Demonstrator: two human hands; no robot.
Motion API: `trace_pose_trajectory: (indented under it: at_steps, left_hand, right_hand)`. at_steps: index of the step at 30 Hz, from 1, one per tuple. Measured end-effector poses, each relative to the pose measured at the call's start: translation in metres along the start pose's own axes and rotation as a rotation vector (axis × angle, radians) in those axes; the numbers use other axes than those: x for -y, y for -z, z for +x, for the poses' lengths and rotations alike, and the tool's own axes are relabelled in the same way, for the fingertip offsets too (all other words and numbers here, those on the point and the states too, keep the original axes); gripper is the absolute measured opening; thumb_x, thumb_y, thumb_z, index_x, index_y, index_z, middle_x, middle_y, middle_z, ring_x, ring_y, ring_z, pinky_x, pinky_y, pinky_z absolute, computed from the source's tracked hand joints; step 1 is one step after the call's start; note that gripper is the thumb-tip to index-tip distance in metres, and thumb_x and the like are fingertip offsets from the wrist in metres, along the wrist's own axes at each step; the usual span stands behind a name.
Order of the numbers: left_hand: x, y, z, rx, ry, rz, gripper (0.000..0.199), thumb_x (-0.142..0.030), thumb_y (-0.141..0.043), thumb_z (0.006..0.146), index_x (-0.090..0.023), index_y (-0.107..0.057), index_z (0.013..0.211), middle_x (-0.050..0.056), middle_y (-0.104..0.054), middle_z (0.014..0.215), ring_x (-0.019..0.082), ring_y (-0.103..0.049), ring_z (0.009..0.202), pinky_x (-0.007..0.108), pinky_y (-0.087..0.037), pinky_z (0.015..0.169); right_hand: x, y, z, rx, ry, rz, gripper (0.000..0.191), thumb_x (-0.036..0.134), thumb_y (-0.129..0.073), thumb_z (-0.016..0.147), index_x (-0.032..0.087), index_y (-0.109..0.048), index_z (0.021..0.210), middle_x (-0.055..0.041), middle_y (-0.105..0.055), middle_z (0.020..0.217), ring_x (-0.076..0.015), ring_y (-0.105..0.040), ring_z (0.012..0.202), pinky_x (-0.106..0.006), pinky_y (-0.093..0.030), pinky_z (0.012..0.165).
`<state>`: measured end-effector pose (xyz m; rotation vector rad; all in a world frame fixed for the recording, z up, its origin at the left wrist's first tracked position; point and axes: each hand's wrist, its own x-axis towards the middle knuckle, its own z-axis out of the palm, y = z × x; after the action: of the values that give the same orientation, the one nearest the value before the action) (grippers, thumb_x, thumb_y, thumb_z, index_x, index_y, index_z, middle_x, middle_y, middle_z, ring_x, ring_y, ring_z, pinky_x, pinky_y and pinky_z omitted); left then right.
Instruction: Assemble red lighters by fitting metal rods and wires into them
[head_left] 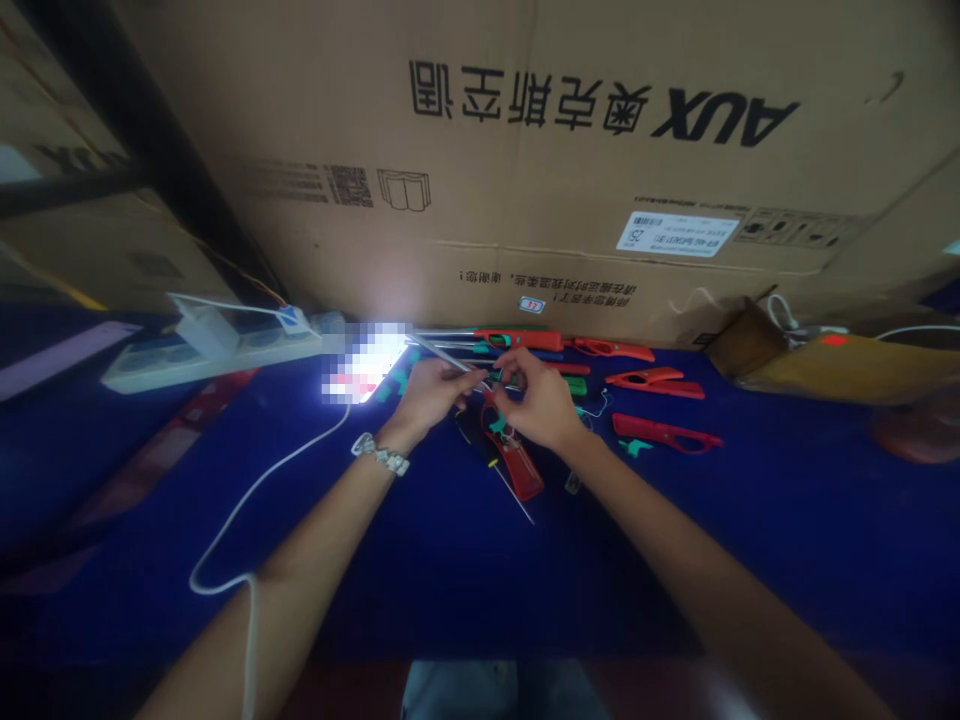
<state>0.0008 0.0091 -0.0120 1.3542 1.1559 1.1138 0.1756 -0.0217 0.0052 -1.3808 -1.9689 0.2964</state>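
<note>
My left hand [431, 395], with a bracelet on its wrist, is closed around the lower part of a thin metal lighter tube [442, 354]. The tube slants up and left towards a bright light. My right hand [536, 400] is closed in a pinch by the tube's lower end; its fingers hide what they grip. Just below both hands lies an open red lighter casing [521, 468] with a small green trigger piece [498, 425]. A screwdriver [480, 440] with a black and yellow handle rests beside it, shaft pointing down and right.
Several red lighter casings [660, 430] and long lighters [525, 340] lie behind and to the right on the blue cloth [615, 570]. A glowing phone [382, 365], partly blurred, trails a white cable [247, 500]. A power strip [172, 355] sits left. Behind stands a large cardboard box [525, 220].
</note>
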Motion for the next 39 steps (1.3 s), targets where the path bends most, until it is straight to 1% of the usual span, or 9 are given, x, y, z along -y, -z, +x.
trace_pose_trajectory:
  at_steps: [4,10,15,19,26,30,33,36,39]
  left_hand:
    - [-0.002,-0.003,0.0,-0.004,0.081,-0.033,0.017,-0.028,-0.082,0.071,-0.013,-0.074,0.074,0.007,-0.073,0.074,0.012,-0.064,0.06,0.026,-0.056,0.06]
    - [-0.002,-0.004,0.0,0.002,0.106,-0.087,0.017,-0.024,-0.086,0.067,-0.014,-0.074,0.072,0.006,-0.073,0.072,0.012,-0.066,0.059,0.028,-0.058,0.065]
    - [-0.002,0.001,0.001,0.032,0.115,-0.058,0.016,-0.027,-0.082,0.074,-0.014,-0.073,0.069,0.008,-0.073,0.072,0.013,-0.065,0.059,0.028,-0.058,0.063]
    - [-0.004,0.006,0.0,0.108,0.095,0.019,0.025,-0.037,-0.078,0.078,-0.014,-0.072,0.071,0.008,-0.072,0.073,0.012,-0.064,0.059,0.027,-0.055,0.06]
    - [-0.003,0.006,-0.001,0.228,-0.069,0.143,0.037,-0.05,-0.073,0.08,-0.017,-0.064,0.066,0.003,-0.064,0.068,0.011,-0.056,0.059,0.025,-0.048,0.058]
    - [-0.002,0.003,0.0,0.158,-0.053,0.181,0.042,-0.056,-0.069,0.081,-0.018,-0.06,0.064,0.003,-0.062,0.066,0.013,-0.057,0.058,0.026,-0.045,0.055]
    - [-0.003,-0.001,0.0,0.082,-0.058,0.136,0.047,-0.059,-0.053,0.091,-0.018,-0.063,0.071,0.004,-0.061,0.064,0.015,-0.057,0.057,0.027,-0.045,0.054]
    - [-0.003,-0.005,0.0,0.034,-0.094,0.133,0.045,-0.054,-0.047,0.096,-0.017,-0.064,0.075,0.002,-0.059,0.062,0.014,-0.055,0.053,0.027,-0.044,0.052]
    - [-0.004,-0.007,-0.001,-0.003,-0.132,0.203,0.044,-0.048,-0.049,0.096,-0.018,-0.057,0.065,-0.001,-0.054,0.055,0.012,-0.051,0.048,0.026,-0.041,0.052]
  right_hand:
    - [-0.003,0.011,-0.006,0.035,-0.046,-0.017,0.029,0.015,-0.06,0.076,0.022,-0.067,0.103,0.0005,-0.073,0.095,-0.0163,-0.065,0.083,-0.026,-0.046,0.072]
    - [0.001,0.013,-0.01,0.145,-0.059,-0.197,0.008,0.032,-0.069,0.083,0.025,-0.073,0.085,0.0015,-0.074,0.087,-0.021,-0.065,0.097,-0.028,-0.044,0.07]
    - [-0.002,0.005,-0.009,0.089,-0.106,-0.151,0.01,0.029,-0.069,0.086,0.026,-0.074,0.079,0.0027,-0.075,0.088,-0.0177,-0.065,0.088,-0.028,-0.042,0.07]
    - [-0.008,0.001,-0.008,0.061,-0.038,-0.022,0.009,0.026,-0.071,0.086,0.025,-0.075,0.078,0.0026,-0.074,0.083,-0.0156,-0.064,0.079,-0.027,-0.041,0.069]
    - [-0.013,-0.005,-0.008,-0.019,0.037,0.041,0.003,0.028,-0.076,0.083,0.025,-0.077,0.084,0.0001,-0.075,0.082,-0.0169,-0.065,0.075,-0.028,-0.045,0.068]
    - [-0.012,-0.006,-0.009,-0.071,0.091,0.05,0.003,0.024,-0.075,0.083,0.025,-0.077,0.082,0.0004,-0.075,0.079,-0.0169,-0.066,0.074,-0.028,-0.047,0.069]
    - [-0.009,-0.006,-0.009,-0.118,0.124,0.041,0.003,0.022,-0.074,0.084,0.024,-0.076,0.082,0.0004,-0.075,0.079,-0.0174,-0.067,0.076,-0.028,-0.048,0.069]
    - [-0.008,-0.007,-0.01,-0.166,0.152,0.018,0.006,0.021,-0.072,0.085,0.023,-0.075,0.08,0.0001,-0.075,0.079,-0.0181,-0.067,0.078,-0.029,-0.049,0.07]
    - [-0.009,-0.01,-0.011,-0.21,0.198,-0.02,0.009,0.022,-0.07,0.087,0.023,-0.074,0.08,-0.0003,-0.075,0.08,-0.0184,-0.068,0.078,-0.029,-0.05,0.07]
